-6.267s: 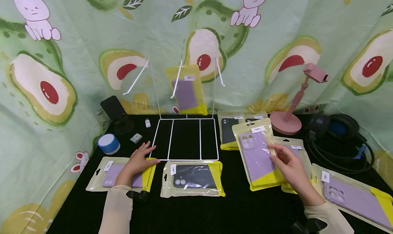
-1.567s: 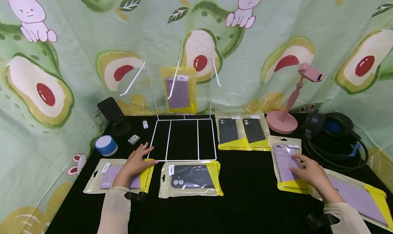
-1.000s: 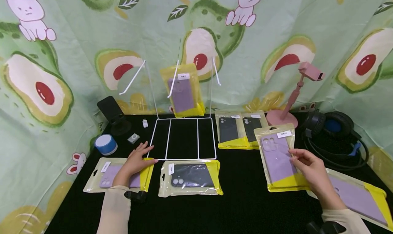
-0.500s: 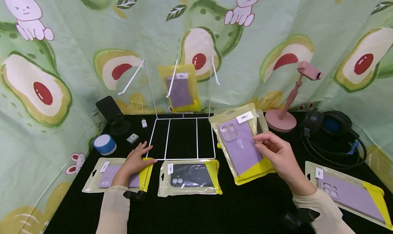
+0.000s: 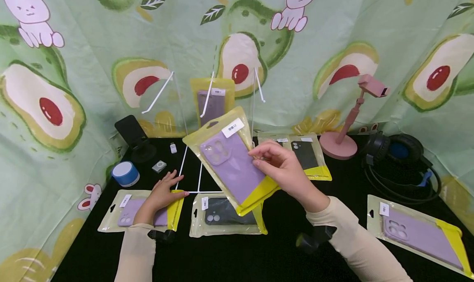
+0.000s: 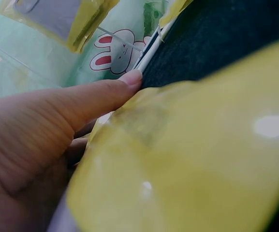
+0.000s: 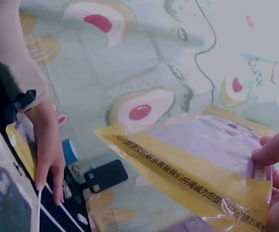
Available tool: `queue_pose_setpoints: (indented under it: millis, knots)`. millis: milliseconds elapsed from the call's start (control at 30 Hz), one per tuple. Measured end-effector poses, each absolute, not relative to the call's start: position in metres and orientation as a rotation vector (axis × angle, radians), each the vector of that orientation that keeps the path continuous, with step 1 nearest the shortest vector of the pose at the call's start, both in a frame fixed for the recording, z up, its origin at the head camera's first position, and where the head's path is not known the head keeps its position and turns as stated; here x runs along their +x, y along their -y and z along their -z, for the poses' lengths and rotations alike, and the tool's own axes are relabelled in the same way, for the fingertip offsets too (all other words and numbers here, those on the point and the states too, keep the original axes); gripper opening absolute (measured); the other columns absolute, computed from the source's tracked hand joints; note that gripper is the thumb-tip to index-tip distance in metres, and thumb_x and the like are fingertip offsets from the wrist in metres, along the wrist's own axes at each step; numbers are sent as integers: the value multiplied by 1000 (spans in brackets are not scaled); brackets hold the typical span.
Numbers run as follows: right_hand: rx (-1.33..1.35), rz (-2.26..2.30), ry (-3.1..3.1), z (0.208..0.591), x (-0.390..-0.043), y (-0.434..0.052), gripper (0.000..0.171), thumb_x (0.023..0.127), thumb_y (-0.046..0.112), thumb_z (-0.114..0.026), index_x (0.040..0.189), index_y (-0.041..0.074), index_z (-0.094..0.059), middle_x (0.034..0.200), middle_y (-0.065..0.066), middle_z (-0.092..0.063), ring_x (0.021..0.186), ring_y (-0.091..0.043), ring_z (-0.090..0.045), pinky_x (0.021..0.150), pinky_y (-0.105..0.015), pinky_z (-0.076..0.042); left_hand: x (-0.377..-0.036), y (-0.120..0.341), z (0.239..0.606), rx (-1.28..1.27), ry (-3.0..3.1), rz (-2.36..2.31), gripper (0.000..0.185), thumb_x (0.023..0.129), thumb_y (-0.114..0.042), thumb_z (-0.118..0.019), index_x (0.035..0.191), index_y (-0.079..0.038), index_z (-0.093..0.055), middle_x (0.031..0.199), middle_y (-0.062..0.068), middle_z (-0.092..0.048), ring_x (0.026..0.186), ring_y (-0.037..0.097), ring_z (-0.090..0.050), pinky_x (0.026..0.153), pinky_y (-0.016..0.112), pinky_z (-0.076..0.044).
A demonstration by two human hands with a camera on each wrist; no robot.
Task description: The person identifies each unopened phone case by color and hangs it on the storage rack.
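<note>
My right hand [image 5: 286, 171] pinches the right edge of a clear-and-yellow zip bag with a lilac phone case [image 5: 237, 167] inside. The bag is raised and tilted before the white wire display rack [image 5: 180, 167], hiding part of its base. Behind it, another bagged lilac phone case [image 5: 212, 103] hangs on the rack's middle hook. My left hand [image 5: 163, 195] rests with extended fingers at the rack's front left corner, over a third bagged lilac case [image 5: 127, 212]. In the left wrist view the thumb [image 6: 105, 92] lies at the white wire.
A bagged black phone case [image 5: 226, 212] lies in front of the rack. Two more bagged black cases [image 5: 305, 154] lie behind the right hand, and a bagged lilac case [image 5: 422, 234] at far right. Around stand a pink stand [image 5: 344, 144], headphones [image 5: 400, 150], blue speaker [image 5: 126, 174] and black phone stand [image 5: 138, 140].
My right hand picked up the bagged lilac case from the right side and carried it left and up to the rack's front. The left hand stays put; the hanging bag swings slightly.
</note>
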State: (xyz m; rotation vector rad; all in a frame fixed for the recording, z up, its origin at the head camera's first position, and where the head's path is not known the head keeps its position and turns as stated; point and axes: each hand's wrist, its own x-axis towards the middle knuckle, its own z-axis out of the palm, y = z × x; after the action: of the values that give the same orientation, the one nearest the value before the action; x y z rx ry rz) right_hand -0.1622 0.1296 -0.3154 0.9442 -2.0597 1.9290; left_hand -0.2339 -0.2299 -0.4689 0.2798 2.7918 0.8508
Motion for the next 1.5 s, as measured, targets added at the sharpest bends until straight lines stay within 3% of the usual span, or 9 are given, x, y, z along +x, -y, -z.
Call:
queue_pose_setpoints:
  millis: [533,733,1067,1300,1500]
  knots:
    - [722,-1904,2230,309,-199,-105,18,87,-4,-62,105,-5,-65,97,-14,-62,78,-17,-58,67,-23,-49,-233,230,468,277,-2792,-855,77,82,-47,-68,143,-7,-41,154,22,-18,143,40,-6,112,59,-2]
    - [600,-1838,2252,309,-232,-97,18,88,-2,-61,106,-4,-65,84,-9,-57,77,-18,-53,67,-22,-45,-234,228,469,309,-2807,-854,76,83,-46,-68,142,-5,-42,153,24,-19,142,41,-8,111,60,-4]
    - [382,-1749,2216,316,-290,-73,16,85,-3,-61,100,-3,-68,86,-6,-56,80,-16,-55,74,-21,-46,-235,230,468,306,-2814,-838,77,83,-48,-67,142,-4,-42,153,25,-18,142,42,-7,111,61,-4]
    - [314,-1734,2261,332,-299,-70,20,84,-7,-59,103,-4,-65,102,-15,-55,95,-29,-59,86,-31,-50,-235,230,471,310,-2802,-850,78,83,-48,-67,142,-4,-41,153,25,-17,142,42,-6,111,61,-2]
    - [337,-1732,2330,352,-289,-83,24,88,-1,-59,111,-5,-63,113,-19,-54,102,-32,-57,91,-36,-48,-232,229,471,294,-2803,-837,79,82,-49,-67,142,-4,-41,153,25,-18,142,42,-7,111,61,-2]
